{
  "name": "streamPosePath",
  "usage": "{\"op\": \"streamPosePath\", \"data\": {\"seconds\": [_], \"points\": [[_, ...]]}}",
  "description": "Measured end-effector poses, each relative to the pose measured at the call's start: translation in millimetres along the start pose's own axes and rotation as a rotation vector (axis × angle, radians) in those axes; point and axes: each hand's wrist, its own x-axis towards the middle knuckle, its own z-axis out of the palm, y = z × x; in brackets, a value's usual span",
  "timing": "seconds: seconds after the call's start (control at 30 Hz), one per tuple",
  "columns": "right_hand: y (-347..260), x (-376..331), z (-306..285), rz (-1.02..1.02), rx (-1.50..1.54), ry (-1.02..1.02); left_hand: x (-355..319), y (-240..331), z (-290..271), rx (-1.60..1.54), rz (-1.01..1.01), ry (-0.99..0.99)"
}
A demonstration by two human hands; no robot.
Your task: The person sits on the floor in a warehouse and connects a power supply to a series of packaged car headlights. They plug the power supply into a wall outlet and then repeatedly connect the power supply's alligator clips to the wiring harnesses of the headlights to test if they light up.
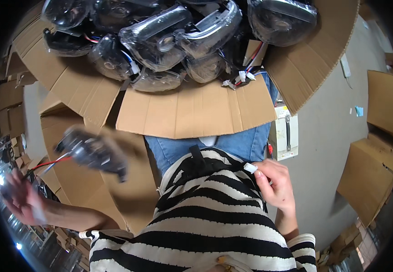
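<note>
- Head view: the left hand (pixel 22 197) is out at the far left, blurred; I cannot tell whether its fingers are closed on anything.
- A dark lamp unit (pixel 92 153) is just right of and above that hand, blurred, with a red wire (pixel 47 163) trailing from it toward the hand.
- The right hand (pixel 276 183) is near the striped shirt (pixel 214 217), its thumb and fingers pinched on a small white connector (pixel 250 167).
- The two hands are well apart, one on each side of the body.
- Ahead, a big open carton (pixel 196 111) holds a heap of clear-lensed lamps (pixel 174 38) with loose wires and white plugs (pixel 242 76); its front flap lies over the person's jeans (pixel 242 143).
- More cartons (pixel 87 190) crowd the left side, under and behind the lamp unit.
- To the right lies open grey floor (pixel 323 149), with a white box (pixel 287 133) beside the knee and other cartons (pixel 373 177) at the far right edge.
</note>
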Motion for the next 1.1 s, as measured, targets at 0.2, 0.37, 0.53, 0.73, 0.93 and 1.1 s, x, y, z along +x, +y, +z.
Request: {"op": "streamPosePath", "data": {"seconds": [0.2, 0.37, 0.53, 0.73, 0.93, 1.1], "points": [[-12.1, 5.5, 11.5, 0.140, 0.078, -0.144, 10.9, -37.1, -185.9, 1.492, 0.106, 0.519], [-9.5, 6.4, 12.2, 0.078, 0.004, -0.176, -74.9, -207.9, -211.1, 1.158, -0.704, 0.127], [-11.7, 8.0, 10.6, 0.046, -0.002, -0.161, -97.8, -238.6, -210.8, 1.281, -0.554, 0.194], [-12.9, 14.1, 18.4, 0.066, 0.004, -0.175, -54.1, -207.0, 42.0, 1.201, 0.043, -0.196], [-15.6, 7.7, 12.3, 0.048, 0.001, -0.157, -39.8, -311.2, 76.6, 1.330, -0.113, -0.395], [-8.7, 4.9, 15.7, 0.063, 0.020, -0.161, -48.8, -304.7, 101.9, 1.486, -0.028, -0.564]]}}
